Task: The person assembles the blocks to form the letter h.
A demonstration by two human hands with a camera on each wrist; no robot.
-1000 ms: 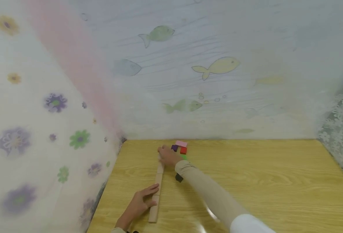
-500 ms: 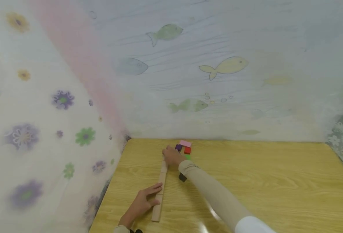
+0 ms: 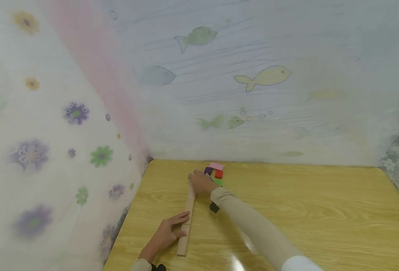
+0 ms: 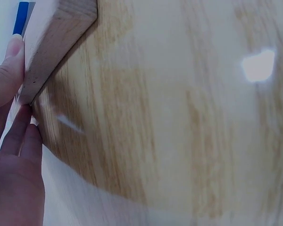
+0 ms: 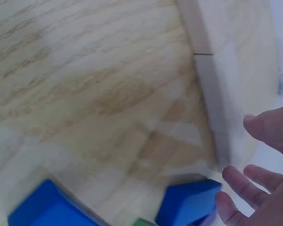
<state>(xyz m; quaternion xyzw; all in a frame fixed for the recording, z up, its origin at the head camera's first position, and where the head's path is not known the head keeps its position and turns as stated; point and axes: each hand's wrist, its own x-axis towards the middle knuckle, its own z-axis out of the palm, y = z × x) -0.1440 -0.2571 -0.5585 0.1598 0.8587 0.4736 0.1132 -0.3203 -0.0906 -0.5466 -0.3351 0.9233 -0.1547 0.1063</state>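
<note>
A straight row of plain wooden blocks (image 3: 190, 210) runs away from me on the table, laid end to end. My left hand (image 3: 165, 234) rests beside the near part of the row, fingers extended, with fingertips and thumb touching the blocks' left side. In the left wrist view the thumb lies against a wooden block (image 4: 52, 52). At the far end, my right hand (image 3: 202, 182) reaches over the row and partly hides it. The right wrist view shows that hand's spread fingers (image 5: 247, 188) by the end of the wooden row (image 5: 219, 108).
Right of the far end lie small coloured blocks: pink (image 3: 216, 166), red (image 3: 219, 174), purple (image 3: 208, 171) and green (image 3: 218, 182). Two blue blocks (image 5: 52, 207) show in the right wrist view. The table (image 3: 304, 210) meets a fish-painted wall (image 3: 270, 124) behind and a flowered wall (image 3: 50, 169) at left.
The head view has shifted slightly, so everything sits a little further right in it. Both hands stay at the same places along the row.
</note>
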